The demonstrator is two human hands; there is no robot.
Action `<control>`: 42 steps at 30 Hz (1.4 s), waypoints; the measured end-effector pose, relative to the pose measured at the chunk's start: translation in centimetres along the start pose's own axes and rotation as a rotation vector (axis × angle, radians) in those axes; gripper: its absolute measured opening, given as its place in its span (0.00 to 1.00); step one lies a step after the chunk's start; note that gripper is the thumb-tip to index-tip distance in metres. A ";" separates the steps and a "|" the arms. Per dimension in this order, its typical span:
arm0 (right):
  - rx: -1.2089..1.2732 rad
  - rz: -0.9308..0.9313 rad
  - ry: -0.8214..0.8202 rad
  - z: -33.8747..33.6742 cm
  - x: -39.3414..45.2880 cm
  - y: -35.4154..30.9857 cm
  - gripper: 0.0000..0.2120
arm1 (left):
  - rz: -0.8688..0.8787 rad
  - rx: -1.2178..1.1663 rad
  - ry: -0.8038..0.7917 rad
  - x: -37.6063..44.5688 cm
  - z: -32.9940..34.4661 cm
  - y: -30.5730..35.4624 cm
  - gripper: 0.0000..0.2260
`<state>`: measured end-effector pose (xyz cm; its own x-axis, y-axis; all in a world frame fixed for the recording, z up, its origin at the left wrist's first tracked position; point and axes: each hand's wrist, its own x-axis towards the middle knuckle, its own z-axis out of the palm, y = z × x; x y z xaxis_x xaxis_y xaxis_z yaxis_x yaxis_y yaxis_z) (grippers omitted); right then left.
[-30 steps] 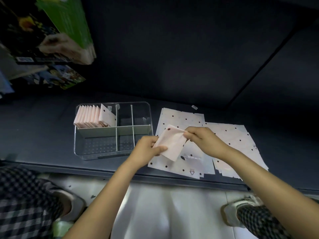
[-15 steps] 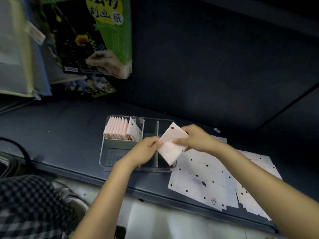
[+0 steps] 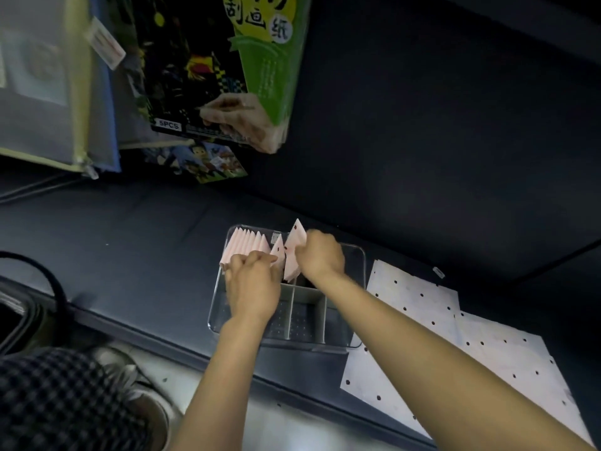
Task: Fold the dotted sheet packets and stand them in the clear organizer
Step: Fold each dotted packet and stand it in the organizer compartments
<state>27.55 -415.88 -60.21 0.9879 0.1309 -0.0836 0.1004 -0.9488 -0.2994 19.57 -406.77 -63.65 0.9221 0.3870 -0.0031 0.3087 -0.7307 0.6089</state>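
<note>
**Slotting the folded packet in behind the row**

The right hand (image 3: 320,255) pinches a folded packet (image 3: 294,252), its fingers curled round the near edge, tilted above the far-left compartment of the clear organizer (image 3: 356,252). Just left of those fingers the left hand (image 3: 252,288) rests on the standing row of packets (image 3: 247,247), fingers bent against the last one, seemingly holding it back. To do this well, keep the row pressed away so a gap opens, lower the packet fold-first, and let go only once it stands. Unfolded dotted sheets (image 3: 422,307) lie on the desk (image 3: 130,242), well right of both hands
</note>
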 end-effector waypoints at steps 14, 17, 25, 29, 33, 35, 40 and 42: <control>0.404 -0.097 -0.411 1.4 -1.2 0.7 0.14 | 0.031 -0.250 0.097 -0.3 -0.3 -0.6 0.11; 0.548 -0.072 -0.407 0.9 -2.4 2.3 0.20 | 0.087 -0.136 0.078 -0.6 0.3 -0.6 0.11; 0.626 -0.061 -0.172 -2.5 -7.8 12.1 0.13 | 0.093 0.038 0.055 -1.5 0.3 0.2 0.13; 0.315 0.017 -0.152 -2.7 -13.5 21.5 0.15 | 0.302 -0.146 0.066 -3.9 1.4 4.2 0.10; 0.042 -0.003 -0.300 -1.0 -19.7 28.2 0.29 | 0.494 -0.175 -0.333 -8.7 5.6 7.0 0.10; 0.025 -0.059 -0.327 0.0 -21.9 30.0 0.31 | 0.554 -0.070 -0.580 -11.4 8.3 6.7 0.12; 0.057 -0.060 -0.085 1.9 -23.2 31.6 0.19 | 0.693 0.342 -0.708 -15.8 12.2 3.1 0.26; 0.094 -0.036 -0.011 2.3 -23.0 31.5 0.15 | 0.742 0.424 -0.687 -16.3 12.6 2.8 0.27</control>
<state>7.67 -448.12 -69.93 0.9825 0.1680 -0.0810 0.1238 -0.9125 -0.3898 8.36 -422.18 -71.87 0.8045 -0.5289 -0.2704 -0.4430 -0.8375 0.3199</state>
